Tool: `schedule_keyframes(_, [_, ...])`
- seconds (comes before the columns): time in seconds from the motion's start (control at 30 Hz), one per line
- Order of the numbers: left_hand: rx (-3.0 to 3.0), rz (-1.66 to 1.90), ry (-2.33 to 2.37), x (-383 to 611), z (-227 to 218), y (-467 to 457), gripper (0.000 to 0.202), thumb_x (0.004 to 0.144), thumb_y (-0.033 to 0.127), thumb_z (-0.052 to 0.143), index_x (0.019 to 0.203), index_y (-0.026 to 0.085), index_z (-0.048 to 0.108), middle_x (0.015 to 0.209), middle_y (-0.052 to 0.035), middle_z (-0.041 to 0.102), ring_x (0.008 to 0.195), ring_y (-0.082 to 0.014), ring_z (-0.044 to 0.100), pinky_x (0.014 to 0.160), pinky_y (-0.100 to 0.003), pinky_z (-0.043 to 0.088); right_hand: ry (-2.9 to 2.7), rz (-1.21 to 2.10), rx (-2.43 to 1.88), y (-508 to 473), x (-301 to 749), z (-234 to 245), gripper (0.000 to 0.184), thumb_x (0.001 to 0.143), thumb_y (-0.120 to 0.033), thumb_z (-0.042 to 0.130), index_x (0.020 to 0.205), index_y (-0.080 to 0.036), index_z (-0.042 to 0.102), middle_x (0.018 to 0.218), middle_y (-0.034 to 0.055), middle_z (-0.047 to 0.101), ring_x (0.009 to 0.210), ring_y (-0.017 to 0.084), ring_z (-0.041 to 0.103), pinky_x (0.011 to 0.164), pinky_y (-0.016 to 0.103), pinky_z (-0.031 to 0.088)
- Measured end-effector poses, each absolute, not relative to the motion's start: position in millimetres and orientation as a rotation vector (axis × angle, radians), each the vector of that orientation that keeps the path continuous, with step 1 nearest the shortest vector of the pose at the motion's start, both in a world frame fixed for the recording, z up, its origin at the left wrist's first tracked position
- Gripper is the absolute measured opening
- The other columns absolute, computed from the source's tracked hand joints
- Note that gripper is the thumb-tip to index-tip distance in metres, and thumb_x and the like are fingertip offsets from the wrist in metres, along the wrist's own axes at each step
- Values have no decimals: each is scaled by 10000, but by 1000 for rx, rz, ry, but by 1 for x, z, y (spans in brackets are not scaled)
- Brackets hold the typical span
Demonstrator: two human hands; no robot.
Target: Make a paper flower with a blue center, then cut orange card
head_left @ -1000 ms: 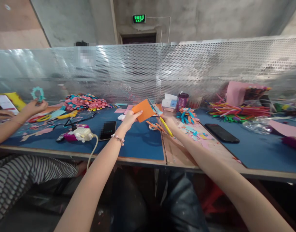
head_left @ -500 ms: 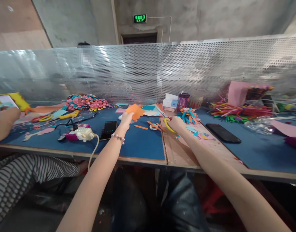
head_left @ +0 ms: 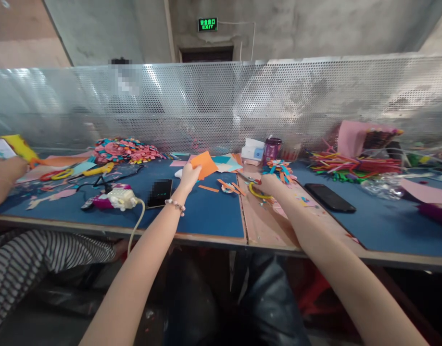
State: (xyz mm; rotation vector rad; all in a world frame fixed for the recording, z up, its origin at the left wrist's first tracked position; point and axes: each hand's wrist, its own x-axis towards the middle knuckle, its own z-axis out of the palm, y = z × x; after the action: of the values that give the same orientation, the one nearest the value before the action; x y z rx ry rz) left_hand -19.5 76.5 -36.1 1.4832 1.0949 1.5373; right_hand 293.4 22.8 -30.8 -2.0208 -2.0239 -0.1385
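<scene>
My left hand (head_left: 191, 177) is closed on a sheet of orange paper (head_left: 205, 165), held up above the blue tabletop. My right hand (head_left: 270, 184) grips a pair of scissors (head_left: 258, 194) with yellow and red handles, its blades pointing up and to the left, apart from the orange sheet. Between the hands lie cut orange strips (head_left: 208, 189) and a small round piece with strips (head_left: 228, 186). Just beyond my right hand sits a bunch of blue and orange paper strips (head_left: 278, 169). Teal and pale sheets (head_left: 224, 163) lie behind the orange paper.
A power strip (head_left: 116, 198) with a cable and a phone (head_left: 160, 193) lie to the left; another black phone (head_left: 329, 197) lies right. A purple cup (head_left: 272, 151) and tissue pack (head_left: 252, 152) stand before the perforated metal screen (head_left: 206, 105). A co-worker's hand (head_left: 6, 175) is at far left.
The scissors have turned in my right hand, their blades now lower and flatter. The orange sheet has tilted more upright in my left hand. The view has shifted slightly.
</scene>
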Motion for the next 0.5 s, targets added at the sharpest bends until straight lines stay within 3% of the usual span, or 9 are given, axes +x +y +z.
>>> schedule_keyframes(0.1, [1627, 1582, 1257, -22, -33, 73, 304, 766, 201, 639, 1060, 125, 647, 1103, -172, 686, 1098, -331, 624, 913, -406, 496, -2214, -33, -1738, 13, 280, -21, 249, 872, -344, 610, 1004, -170, 729, 948, 161, 692, 990, 290, 614, 776, 315, 421])
schedule_keyframes(0.2, [1789, 1553, 1344, -20, -31, 67, 268, 752, 185, 655, 1016, 140, 661, 1061, -173, 692, 1136, -353, 598, 975, -420, 445, -2385, 147, -1453, 7, 262, -19, 297, 878, -418, 607, 1088, -227, 692, 1062, 65, 690, 964, 204, 621, 793, 262, 430])
schedule_keyframes(0.33, [1974, 1479, 1355, -14, -32, 62, 234, 755, 173, 653, 988, 163, 679, 1016, -153, 706, 1120, -341, 606, 1011, -416, 408, -2366, 213, -1424, 6, 242, -32, 425, 742, -478, 737, 1026, -181, 629, 929, 52, 690, 747, 172, 616, 625, 242, 413])
schedule_keyframes(0.5, [2042, 1487, 1387, -16, -33, 62, 211, 785, 189, 634, 988, 156, 679, 956, -154, 707, 1036, -338, 636, 982, -419, 416, -2262, 190, -1431, 8, 237, -38, 229, 794, -359, 682, 891, -182, 574, 870, 39, 680, 728, 154, 599, 606, 232, 386])
